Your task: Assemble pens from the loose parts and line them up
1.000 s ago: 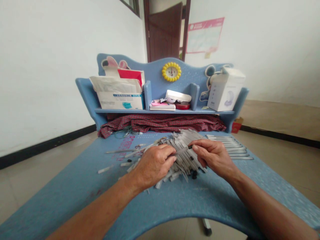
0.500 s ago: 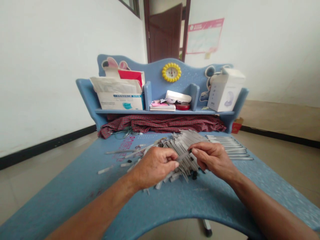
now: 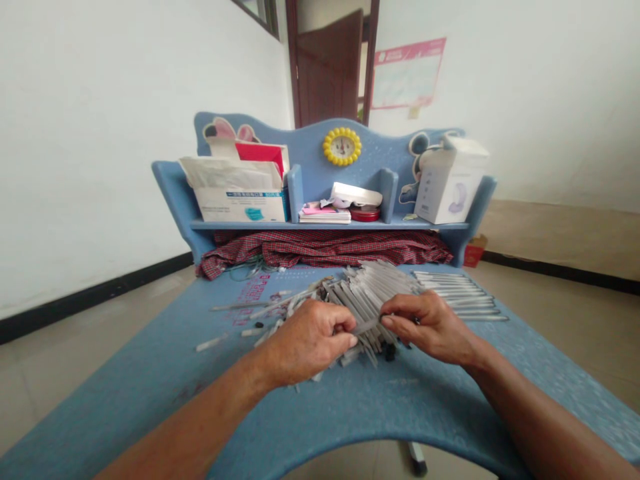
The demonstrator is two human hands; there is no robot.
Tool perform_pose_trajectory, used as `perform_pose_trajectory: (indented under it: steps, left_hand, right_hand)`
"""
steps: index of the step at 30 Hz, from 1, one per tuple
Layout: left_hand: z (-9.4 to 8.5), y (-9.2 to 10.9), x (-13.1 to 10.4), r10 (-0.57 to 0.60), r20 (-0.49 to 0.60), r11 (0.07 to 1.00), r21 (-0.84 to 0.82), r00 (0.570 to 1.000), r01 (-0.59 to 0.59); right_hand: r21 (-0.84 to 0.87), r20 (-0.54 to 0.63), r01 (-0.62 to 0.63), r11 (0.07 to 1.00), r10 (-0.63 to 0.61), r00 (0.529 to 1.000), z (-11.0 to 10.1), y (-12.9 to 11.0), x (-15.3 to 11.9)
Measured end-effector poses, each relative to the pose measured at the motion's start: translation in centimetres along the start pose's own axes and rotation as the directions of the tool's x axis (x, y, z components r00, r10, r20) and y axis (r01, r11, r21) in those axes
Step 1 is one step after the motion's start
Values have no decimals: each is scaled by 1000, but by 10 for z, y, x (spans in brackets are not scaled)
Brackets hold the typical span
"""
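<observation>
My left hand [image 3: 315,340] is closed, pinching the left end of a clear pen barrel [image 3: 367,325] between thumb and fingers. At the barrel's other end, the thumb and fingertips of my right hand [image 3: 430,327] are pressed together on it. Whether a small black piece sits inside that grip is hidden. Beneath and behind both hands spreads a pile of similar clear barrels [image 3: 383,277]. Small black plugs [image 3: 387,351] lie just below the pile, near my right fingers. Several slim pens [image 3: 470,297] lie in a row to the right.
Loose short clear pieces [image 3: 211,343] and thin rods lie left of the pile on the blue desk [image 3: 350,407]. Checked cloth [image 3: 325,247] is bunched under the shelf [image 3: 310,225]. On the shelf stand a mask box [image 3: 240,203], a red tin [image 3: 365,213] and a white box [image 3: 450,183].
My right hand has come down slightly to the barrel's right end. The black piece that showed at its fingertips is now out of sight. My left hand has barely moved.
</observation>
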State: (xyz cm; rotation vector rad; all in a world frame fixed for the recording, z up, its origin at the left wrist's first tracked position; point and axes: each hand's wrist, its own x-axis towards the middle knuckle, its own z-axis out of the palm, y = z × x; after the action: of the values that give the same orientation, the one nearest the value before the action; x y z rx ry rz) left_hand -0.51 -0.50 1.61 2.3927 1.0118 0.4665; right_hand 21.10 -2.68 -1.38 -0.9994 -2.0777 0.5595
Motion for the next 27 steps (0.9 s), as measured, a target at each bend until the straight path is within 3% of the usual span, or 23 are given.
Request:
perform_pose_trajectory:
  steps: [8, 14, 21, 27]
  left_hand:
    - [3, -5, 1, 104, -26, 987, 128, 994, -100]
    - [4, -6, 0, 97, -44, 982, 167, 994, -88]
    - [5, -7, 0, 147, -37, 968, 211, 988, -136]
    - [5, -9, 0, 149, -53, 966, 221, 987, -134]
  right_hand:
    - [34, 105, -105, 994, 101, 989, 1, 4, 1]
    - [128, 39, -147, 981, 144, 989, 0, 5, -1]
    - [40, 55, -104, 994, 102, 993, 4, 6, 0]
    - [127, -9, -144, 981, 147, 989, 1, 4, -1]
